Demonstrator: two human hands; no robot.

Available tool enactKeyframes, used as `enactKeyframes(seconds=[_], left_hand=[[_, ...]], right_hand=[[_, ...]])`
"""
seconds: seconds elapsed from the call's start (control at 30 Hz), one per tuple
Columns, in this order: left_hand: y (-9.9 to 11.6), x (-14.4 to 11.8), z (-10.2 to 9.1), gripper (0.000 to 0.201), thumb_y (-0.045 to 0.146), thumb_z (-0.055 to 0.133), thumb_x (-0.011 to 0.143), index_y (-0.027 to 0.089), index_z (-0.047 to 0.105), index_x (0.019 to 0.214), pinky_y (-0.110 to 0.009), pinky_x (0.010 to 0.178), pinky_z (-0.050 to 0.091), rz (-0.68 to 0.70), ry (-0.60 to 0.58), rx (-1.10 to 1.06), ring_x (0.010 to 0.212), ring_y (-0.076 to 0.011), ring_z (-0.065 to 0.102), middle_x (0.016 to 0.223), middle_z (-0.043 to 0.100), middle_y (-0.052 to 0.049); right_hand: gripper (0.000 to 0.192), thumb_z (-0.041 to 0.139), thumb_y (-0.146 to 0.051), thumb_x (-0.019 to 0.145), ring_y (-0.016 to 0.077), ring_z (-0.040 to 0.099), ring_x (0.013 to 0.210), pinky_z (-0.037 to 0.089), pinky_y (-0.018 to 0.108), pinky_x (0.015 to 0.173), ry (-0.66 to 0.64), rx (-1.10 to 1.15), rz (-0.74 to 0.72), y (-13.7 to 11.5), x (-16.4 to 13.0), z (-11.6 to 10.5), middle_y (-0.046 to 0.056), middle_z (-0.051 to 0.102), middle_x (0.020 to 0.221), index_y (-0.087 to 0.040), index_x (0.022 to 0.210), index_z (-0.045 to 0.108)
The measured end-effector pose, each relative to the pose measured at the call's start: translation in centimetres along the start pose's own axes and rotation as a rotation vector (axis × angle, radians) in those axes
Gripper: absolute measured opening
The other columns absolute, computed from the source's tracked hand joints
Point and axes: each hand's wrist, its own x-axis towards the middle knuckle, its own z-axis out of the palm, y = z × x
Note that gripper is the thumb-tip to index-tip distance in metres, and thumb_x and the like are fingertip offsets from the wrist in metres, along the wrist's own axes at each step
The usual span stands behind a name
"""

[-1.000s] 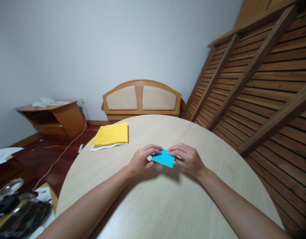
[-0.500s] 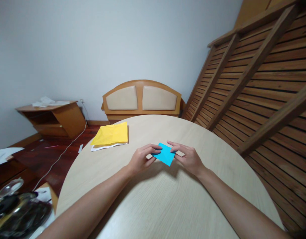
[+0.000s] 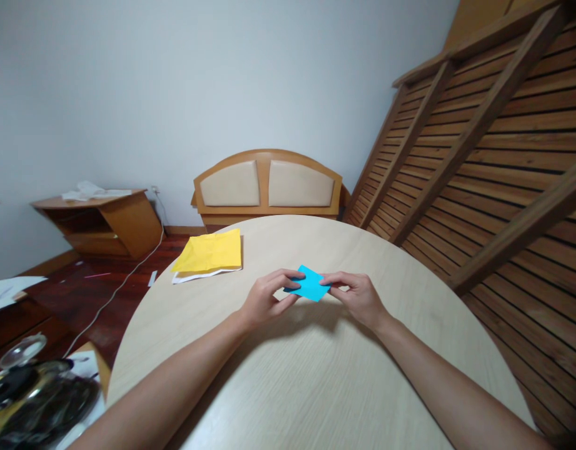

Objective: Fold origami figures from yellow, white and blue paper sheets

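A small piece of folded blue paper (image 3: 311, 285) is held between my two hands, a little above the round table (image 3: 288, 387). My left hand (image 3: 272, 296) pinches its left side, fingers on top and thumb below. At the right corner, the fingertips of my right hand (image 3: 356, 295) are closed on the same paper. The paper's underside is hidden, and a shadow falls on the tabletop beneath it. Left of my hands and farther back lies a yellow sheet stack (image 3: 210, 251), with a white sheet (image 3: 206, 275) showing under its front edge.
A wooden headboard (image 3: 268, 184) stands beyond the table's far edge. Slatted wooden boards (image 3: 480, 181) lean along the right side. To the left are a low cabinet (image 3: 129, 225), a white cable (image 3: 114, 290) on the floor, and a cluttered surface with a dark glossy object (image 3: 54, 403).
The blue paper has tilted flatter and its near corner has moved up. My right hand's fingers have drawn together on its right corner.
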Motion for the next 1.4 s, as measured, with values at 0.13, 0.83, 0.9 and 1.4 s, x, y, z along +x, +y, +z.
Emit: enactKeyframes(seconds=[0.13,0.83,0.9,1.4], left_hand=[[0.0,0.1,0.1,0.005,0.019,0.060,0.090,0.017,0.065,0.089,-0.035,0.086,0.055,0.022,0.022,-0.001,0.101,-0.0207,0.069,0.111,0.072,-0.014],[0.3,0.5,1.7,0.028,0.022,0.065,0.088,0.018,0.058,0.115,-0.026,0.077,0.056,-0.341,0.157,-0.353,0.096,-0.0175,0.071,0.146,0.050,-0.016],[0.2,0.5,2.0,0.040,0.026,0.067,0.087,0.019,0.055,0.124,-0.029,0.082,0.056,-0.403,0.156,-0.409,0.103,-0.0202,0.069,0.143,0.053,-0.017],[-0.1,0.9,3.0,0.034,0.043,0.075,0.076,0.012,0.072,0.092,-0.029,0.071,0.051,-0.660,0.220,-0.542,0.073,-0.0168,0.066,0.086,0.074,-0.009]], right_hand=[[0.013,0.064,-0.022,0.081,0.0178,0.070,0.064,0.055,0.030,0.064,-0.057,0.061,0.075,-0.2,-0.1,0.2,0.002,0.075,0.074,-0.021,0.088,0.075],[0.023,0.077,-0.040,0.075,0.0194,0.069,0.069,0.054,0.032,0.070,0.047,0.142,0.132,-0.1,0.1,1.3,0.005,0.073,0.074,-0.019,0.073,0.068],[0.024,0.077,-0.040,0.076,0.0198,0.069,0.070,0.054,0.033,0.070,0.051,0.135,0.131,-0.1,0.1,1.4,0.005,0.073,0.074,-0.018,0.074,0.067],[0.022,0.074,-0.036,0.083,0.0214,0.073,0.090,0.057,0.036,0.084,0.006,0.112,0.114,0.2,-0.2,2.1,0.006,0.077,0.098,-0.023,0.100,0.076]])
